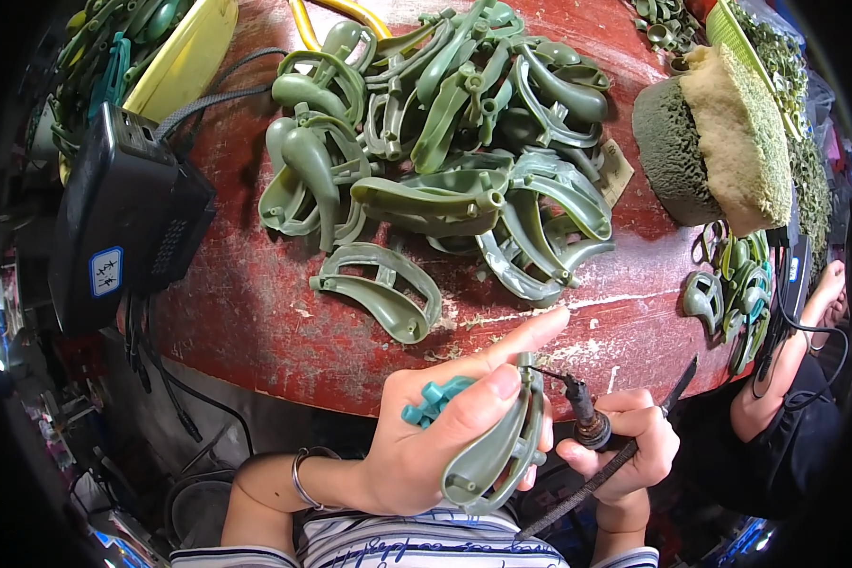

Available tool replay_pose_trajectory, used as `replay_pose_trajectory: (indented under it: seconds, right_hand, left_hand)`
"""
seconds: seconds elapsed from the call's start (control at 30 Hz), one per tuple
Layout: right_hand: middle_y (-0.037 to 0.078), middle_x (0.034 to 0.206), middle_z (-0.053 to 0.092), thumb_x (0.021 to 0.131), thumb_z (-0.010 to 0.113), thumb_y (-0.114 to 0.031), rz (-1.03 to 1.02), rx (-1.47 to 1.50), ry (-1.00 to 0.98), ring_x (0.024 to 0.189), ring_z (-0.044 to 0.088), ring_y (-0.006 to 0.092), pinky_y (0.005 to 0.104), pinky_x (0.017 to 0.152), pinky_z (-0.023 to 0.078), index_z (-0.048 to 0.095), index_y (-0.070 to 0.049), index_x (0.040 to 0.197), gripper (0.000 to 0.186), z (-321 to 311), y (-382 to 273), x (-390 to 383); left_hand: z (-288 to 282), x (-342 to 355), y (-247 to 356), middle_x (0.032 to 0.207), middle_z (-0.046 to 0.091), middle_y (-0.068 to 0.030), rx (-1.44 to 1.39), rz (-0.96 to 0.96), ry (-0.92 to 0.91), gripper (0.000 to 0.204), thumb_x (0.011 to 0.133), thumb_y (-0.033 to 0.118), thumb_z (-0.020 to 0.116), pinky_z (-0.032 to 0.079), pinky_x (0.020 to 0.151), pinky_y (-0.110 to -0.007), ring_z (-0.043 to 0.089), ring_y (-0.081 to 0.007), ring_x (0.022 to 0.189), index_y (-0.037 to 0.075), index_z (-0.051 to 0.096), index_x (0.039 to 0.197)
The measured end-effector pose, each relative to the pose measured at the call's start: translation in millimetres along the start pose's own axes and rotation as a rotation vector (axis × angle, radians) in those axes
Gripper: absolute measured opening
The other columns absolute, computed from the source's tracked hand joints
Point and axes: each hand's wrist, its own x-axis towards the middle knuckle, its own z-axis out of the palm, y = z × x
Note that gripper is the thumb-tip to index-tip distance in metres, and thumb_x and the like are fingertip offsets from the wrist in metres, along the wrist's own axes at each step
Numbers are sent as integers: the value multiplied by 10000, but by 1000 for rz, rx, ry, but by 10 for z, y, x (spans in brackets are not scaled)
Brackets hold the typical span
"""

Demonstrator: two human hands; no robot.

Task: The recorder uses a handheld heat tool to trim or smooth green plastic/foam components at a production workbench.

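My left hand (445, 431) is closed around a curved olive-green plastic part (488, 459), its index finger stretched out toward the table. Some small teal plastic pieces (434, 401) are held in the same hand. My right hand (634, 445) grips a soldering iron (587, 417) with a dark barrel and thin bent tip. That tip meets or nearly meets the upper end of the green part; contact is too fine to tell. A long, dark, narrow blade-like tool (677, 383) also passes through the right hand, its wrapped lower length slanting down toward my lap.
Similar green parts lie heaped on the worn red table (246, 331), with one loose part (388, 289) nearer me. A black box (128, 218) with cables stands left, beside a yellow basket (185, 62). Right are a sponge-like block (729, 137), more green parts (734, 289) and another person's arm (776, 369).
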Motion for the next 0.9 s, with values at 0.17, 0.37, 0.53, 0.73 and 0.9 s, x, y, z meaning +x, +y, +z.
replay_pose_trajectory:
  seconds: [0.17,0.37,0.53,0.73,0.9]
  right_hand:
    - [92,670,571,526,846,-214,-14,8,5,513,584,169,250,461,469,490,-5,705,450,8,4,-1]
    - [95,665,571,533,843,-221,-16,11,1,513,584,168,249,456,467,488,-2,711,453,12,14,10]
    - [104,649,575,557,831,-232,43,157,30,509,569,170,247,468,461,474,4,734,463,2,120,-45]
    - [112,662,567,613,793,-222,278,359,213,536,534,131,227,485,430,437,-5,744,438,-62,79,-146]
    - [56,759,481,725,672,-88,246,-37,545,571,449,89,204,505,370,425,-22,778,261,-239,177,130]
  left_hand:
    - [-5,-4,-11,766,595,-70,-17,4,3,475,913,242,404,477,577,-210,554,-85,609,21,309,1323]
    - [-12,4,5,763,595,-75,-37,1,0,481,913,246,401,467,570,-212,559,-93,604,12,304,1323]
    - [-14,24,8,769,589,-75,-31,20,-9,478,916,240,391,454,563,-212,560,-100,595,11,298,1325]
    - [46,52,32,803,581,-91,14,33,-87,478,921,232,375,460,581,-221,569,-112,655,-7,285,1325]
    - [30,2,-31,903,545,-131,84,146,-85,497,924,235,366,490,605,-256,598,-201,735,-105,286,1277]
